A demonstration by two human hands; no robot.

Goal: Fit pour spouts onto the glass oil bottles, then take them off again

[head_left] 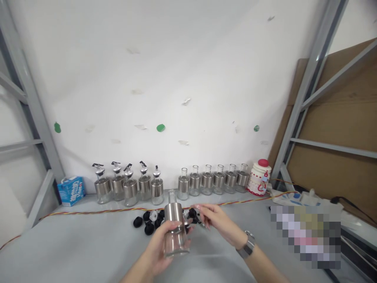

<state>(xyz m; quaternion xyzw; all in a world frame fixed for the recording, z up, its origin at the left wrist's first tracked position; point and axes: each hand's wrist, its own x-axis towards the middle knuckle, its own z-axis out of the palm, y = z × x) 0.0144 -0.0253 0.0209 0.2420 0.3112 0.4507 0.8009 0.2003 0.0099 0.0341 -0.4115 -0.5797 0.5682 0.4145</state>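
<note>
My left hand [161, 243] is wrapped around a glass oil bottle [174, 212] with a brushed-metal sleeve. The bottle leans slightly, its bare neck pointing up and away from me. To its right, my right hand [219, 221] has its fingers bent together at a pour spout [193, 215] with a black lever; the fingers partly hide it. Behind and beside the held bottle lie several loose black stoppers [149, 227] and spouts, partly covered by the bottle and my left hand.
Bottles fitted with spouts [130, 190] stand at the back left, open-necked bottles [207, 181] at the back right. A blue carton [71, 191] and a white-and-red jar [258, 179] flank them. A twisted wire [118, 210] crosses the grey table. Metal posts [35, 98] frame both sides.
</note>
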